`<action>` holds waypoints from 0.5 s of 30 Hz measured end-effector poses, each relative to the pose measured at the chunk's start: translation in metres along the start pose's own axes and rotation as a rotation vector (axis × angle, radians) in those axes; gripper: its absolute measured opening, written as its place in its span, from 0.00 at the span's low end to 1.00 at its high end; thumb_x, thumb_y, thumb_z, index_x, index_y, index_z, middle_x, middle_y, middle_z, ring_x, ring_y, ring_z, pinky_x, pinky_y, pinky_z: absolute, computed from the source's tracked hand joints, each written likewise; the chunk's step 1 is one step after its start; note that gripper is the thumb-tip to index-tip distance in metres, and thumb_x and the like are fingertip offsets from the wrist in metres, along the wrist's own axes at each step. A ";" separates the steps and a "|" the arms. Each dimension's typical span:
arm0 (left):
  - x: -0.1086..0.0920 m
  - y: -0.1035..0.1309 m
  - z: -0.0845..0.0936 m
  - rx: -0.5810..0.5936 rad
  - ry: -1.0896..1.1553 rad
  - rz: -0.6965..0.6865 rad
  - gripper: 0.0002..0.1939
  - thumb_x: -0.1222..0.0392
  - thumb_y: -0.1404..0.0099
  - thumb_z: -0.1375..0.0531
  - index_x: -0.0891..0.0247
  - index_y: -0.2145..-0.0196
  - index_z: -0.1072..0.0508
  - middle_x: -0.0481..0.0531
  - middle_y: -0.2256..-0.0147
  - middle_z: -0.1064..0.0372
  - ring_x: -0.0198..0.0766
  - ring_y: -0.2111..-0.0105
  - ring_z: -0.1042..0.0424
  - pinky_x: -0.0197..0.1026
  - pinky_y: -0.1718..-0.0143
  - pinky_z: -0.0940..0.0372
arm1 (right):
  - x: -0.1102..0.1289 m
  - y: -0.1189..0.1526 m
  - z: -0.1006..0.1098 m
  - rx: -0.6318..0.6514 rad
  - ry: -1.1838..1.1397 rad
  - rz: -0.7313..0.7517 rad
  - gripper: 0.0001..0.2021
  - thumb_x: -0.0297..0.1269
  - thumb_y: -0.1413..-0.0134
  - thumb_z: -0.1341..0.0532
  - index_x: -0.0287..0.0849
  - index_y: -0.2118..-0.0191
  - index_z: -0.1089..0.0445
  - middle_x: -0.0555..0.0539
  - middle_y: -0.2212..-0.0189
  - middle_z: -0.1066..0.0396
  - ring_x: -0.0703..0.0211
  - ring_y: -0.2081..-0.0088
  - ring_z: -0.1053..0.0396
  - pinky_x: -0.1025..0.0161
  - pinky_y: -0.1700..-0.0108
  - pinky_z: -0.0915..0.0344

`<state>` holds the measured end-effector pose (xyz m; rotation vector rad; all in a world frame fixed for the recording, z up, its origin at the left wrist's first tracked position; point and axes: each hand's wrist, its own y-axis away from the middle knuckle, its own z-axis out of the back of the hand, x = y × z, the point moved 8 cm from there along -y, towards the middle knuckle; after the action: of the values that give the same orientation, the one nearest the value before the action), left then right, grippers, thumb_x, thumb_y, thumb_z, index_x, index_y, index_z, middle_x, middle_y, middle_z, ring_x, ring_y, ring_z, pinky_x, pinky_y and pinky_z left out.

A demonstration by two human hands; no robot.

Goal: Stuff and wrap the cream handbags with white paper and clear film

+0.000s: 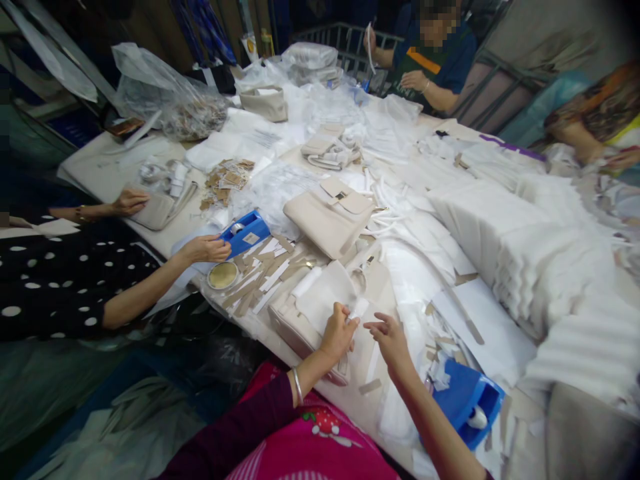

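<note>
A beige handbag (287, 325) lies at the table edge before me, a pale translucent sheet over part of its front. My left hand (339, 335) is over the bag's right side, its fingers pinched at the lower end of a small white wrapping piece (359, 308). Just right of it, my right hand (393, 343) has its thumb and fingers stretched toward the left hand, with nothing visible in them. Beneath both hands runs the beige table surface. A blue tape dispenser (457, 397) stands by my right forearm.
Another beige handbag (320, 220) lies farther in. Cardboard strips (273, 267) and a second blue tape dispenser (246, 233), touched by a co-worker's hand (207, 249), are to the left. Stacked white foam sheets (510, 227) fill the right. Another person (435, 67) works at the far side.
</note>
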<state>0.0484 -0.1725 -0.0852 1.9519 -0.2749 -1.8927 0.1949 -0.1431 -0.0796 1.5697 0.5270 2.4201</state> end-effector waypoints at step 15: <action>-0.010 0.007 0.000 0.033 -0.190 -0.047 0.04 0.56 0.34 0.52 0.57 0.62 0.43 0.43 0.79 0.41 0.31 0.82 0.40 0.33 0.80 0.45 | 0.006 0.013 -0.027 -0.004 -0.303 -0.250 0.43 0.50 0.63 0.34 0.29 0.43 0.42 0.38 0.63 0.24 0.48 0.58 0.28 0.56 0.53 0.35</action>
<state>0.0486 -0.1745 -0.0733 1.8159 -0.3191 -2.1209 0.1686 -0.1578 -0.0794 1.7126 0.6157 1.9578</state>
